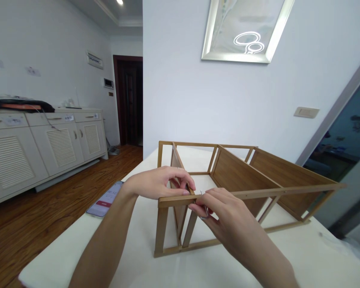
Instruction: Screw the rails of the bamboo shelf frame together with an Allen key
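Brown wood: the shelf frame (240,170) lies on its side on the white desk (138,258). From my remote seat, I see the left hand (159,184), fingers closed narrowly at the end panel's edge, while the right hand's (223,210) fingers pinch a small metal tool (204,218) under the rail. I judge this joint is being fastened; next calls for steady bracing and small turns.

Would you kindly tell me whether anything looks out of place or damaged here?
A thin cord trails loosely down the white cabinet, looking untidy. The wooden rack lies on its side on the table, its shelf panels on edge. I see no spill or obvious damage.
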Demonstrator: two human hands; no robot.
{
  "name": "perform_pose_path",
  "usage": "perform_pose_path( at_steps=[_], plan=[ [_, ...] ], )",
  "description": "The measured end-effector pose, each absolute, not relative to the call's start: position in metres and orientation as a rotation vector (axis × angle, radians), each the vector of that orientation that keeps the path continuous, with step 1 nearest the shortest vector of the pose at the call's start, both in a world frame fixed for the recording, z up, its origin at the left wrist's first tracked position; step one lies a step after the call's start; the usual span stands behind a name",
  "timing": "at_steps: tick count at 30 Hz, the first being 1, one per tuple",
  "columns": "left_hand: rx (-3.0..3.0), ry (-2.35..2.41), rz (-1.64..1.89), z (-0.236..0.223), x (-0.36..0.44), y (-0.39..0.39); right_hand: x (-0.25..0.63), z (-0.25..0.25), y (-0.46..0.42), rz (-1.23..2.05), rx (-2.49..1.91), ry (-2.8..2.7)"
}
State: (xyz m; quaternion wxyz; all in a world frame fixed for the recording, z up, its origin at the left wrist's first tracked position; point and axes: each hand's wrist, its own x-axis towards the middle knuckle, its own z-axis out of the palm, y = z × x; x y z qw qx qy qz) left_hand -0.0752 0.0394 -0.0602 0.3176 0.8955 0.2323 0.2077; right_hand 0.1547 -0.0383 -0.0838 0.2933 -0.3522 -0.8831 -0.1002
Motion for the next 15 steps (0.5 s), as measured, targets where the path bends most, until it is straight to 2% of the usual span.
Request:
perform_pose_path(
  at_steps=[9,15],
  plan=[
    [2.36,0.584,0.538,-0.0615,-0.0744,0.0395,0.1568,-0.0839,-0.0409,-0.095,-1.044,-2.353],
    [2.429,0.573,0.574,-0.0589,-0.074,0.0384,0.1521,-0.0843,-0.0405,-0.269,-0.973,-2.319]
  ],
)
